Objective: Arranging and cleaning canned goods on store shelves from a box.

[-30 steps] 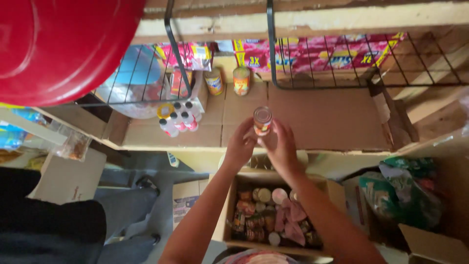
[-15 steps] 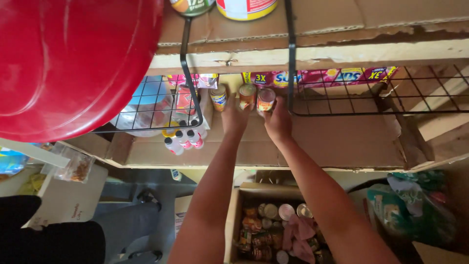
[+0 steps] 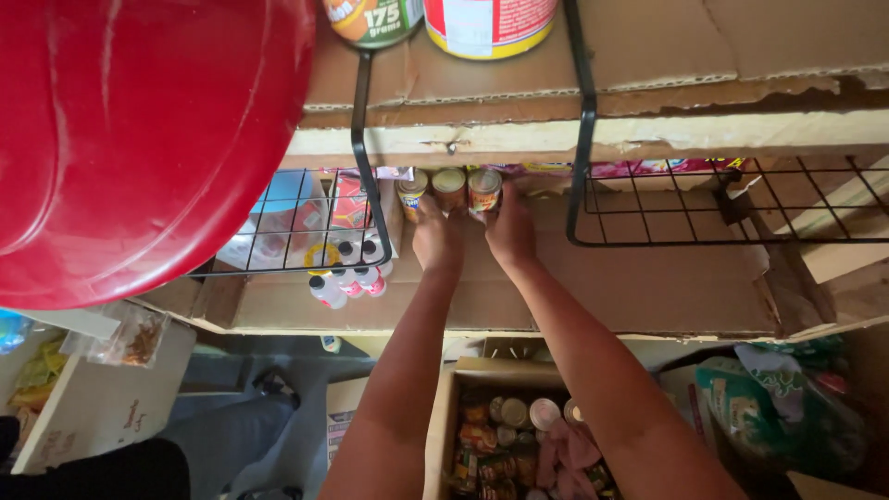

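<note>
Three small cans stand in a row at the back of a cardboard-lined shelf (image 3: 648, 278), between two black wire racks. Both arms reach up to them from below. The right hand (image 3: 512, 227) has its fingers wrapped around the right can (image 3: 483, 191), which has a round brownish lid and a red and yellow label. The left hand (image 3: 437, 236) rests against the left can (image 3: 412, 193), yellow-labelled, with its fingers curled about the can's lower part; how tightly they close cannot be told. The middle can (image 3: 449, 188) stands between the two, touching or nearly touching both. Left of the hands, the left rack (image 3: 363, 139) fences off a cluster of small white bottles (image 3: 347, 276) with red and dark caps, and behind them red and blue packets. Behind the right rack (image 3: 741, 199) lies a strip of pink and yellow packets (image 3: 639, 168). On the shelf above, the bottoms of two larger tins show: one green and orange (image 3: 375, 20), one red, white and yellow (image 3: 489, 23). A big red plastic basin (image 3: 139, 139) fills the upper left. Below the arms an open carton (image 3: 443, 426) holds many more small cans, lids up. Green bags (image 3: 769, 398) sit to its right.
</note>
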